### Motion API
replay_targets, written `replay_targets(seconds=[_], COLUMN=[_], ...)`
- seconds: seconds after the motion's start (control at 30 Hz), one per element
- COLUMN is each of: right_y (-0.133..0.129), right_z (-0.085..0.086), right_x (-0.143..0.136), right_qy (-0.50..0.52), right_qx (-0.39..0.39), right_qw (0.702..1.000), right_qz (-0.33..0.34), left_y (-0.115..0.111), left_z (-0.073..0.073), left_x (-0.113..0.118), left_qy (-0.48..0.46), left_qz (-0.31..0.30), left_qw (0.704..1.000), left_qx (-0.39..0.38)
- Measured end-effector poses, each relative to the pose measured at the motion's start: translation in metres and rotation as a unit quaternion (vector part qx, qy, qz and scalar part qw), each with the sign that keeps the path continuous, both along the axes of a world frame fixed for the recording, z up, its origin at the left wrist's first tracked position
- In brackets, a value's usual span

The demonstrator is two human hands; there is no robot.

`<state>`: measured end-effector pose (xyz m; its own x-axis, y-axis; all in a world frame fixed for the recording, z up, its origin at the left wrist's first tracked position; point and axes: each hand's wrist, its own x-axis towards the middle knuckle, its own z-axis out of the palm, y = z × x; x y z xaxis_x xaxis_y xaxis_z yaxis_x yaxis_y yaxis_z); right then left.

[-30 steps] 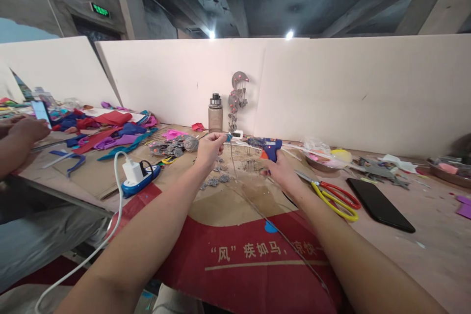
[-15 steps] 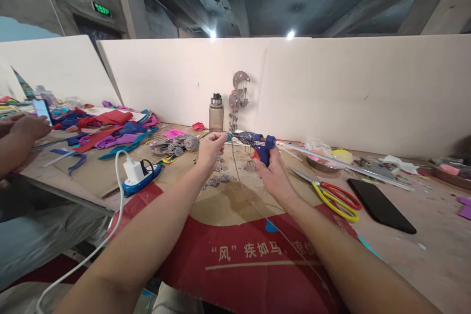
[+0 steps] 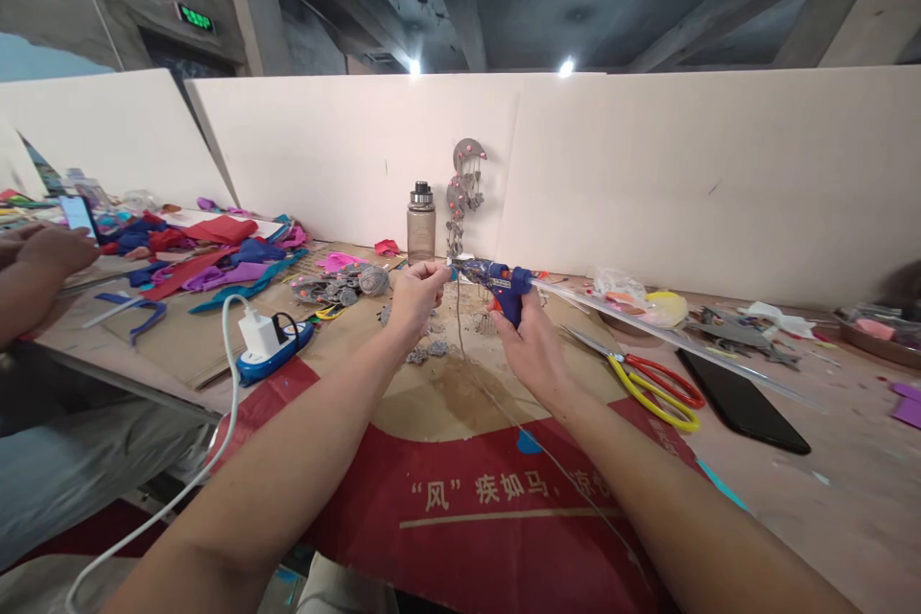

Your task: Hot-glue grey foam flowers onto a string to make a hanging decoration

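Note:
My left hand (image 3: 417,302) pinches a small blue piece (image 3: 453,274), mostly covered by the fingertips. A strand of grey yarn (image 3: 479,379) hangs from there and runs across the board toward me. My right hand (image 3: 533,345) grips a blue glue gun (image 3: 509,286), its nozzle pointing left, right up against the blue piece. Whether the tip touches it I cannot tell. A long clear glue stick (image 3: 619,317) juts from the back of the gun. Small grey scraps (image 3: 430,351) lie below my left hand.
Scissors (image 3: 651,393) and a black phone (image 3: 748,403) lie right. A bottle (image 3: 421,228) stands behind, beside a grey moon-shaped hanging ornament (image 3: 467,153). Left are a yarn ball (image 3: 374,280), blue power strip (image 3: 277,360), coloured cloth (image 3: 223,230) and another person's hand (image 3: 61,249) with a phone.
The glue gun has tilted, so the glue stick's far end sits lower and now crosses above the black phone. My left fingers and the blue piece have shifted slightly.

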<state>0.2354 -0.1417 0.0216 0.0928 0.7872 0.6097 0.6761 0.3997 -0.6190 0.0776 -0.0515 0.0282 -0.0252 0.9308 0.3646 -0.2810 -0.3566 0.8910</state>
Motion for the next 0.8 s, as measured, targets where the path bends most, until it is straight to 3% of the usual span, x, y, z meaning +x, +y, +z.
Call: replay_targets(seconds=[0.8], right_y=[-0.0014], right_z=[0.0010], right_x=[-0.0010], right_qy=[-0.019], right_qx=[-0.012], right_qw=[0.999], right_qz=[-0.026], left_y=[-0.0012], left_z=[0.0036], left_x=[-0.0002], left_qy=[-0.021], left_qz=[-0.003], left_qw=[1.000], left_qx=[-0.008])
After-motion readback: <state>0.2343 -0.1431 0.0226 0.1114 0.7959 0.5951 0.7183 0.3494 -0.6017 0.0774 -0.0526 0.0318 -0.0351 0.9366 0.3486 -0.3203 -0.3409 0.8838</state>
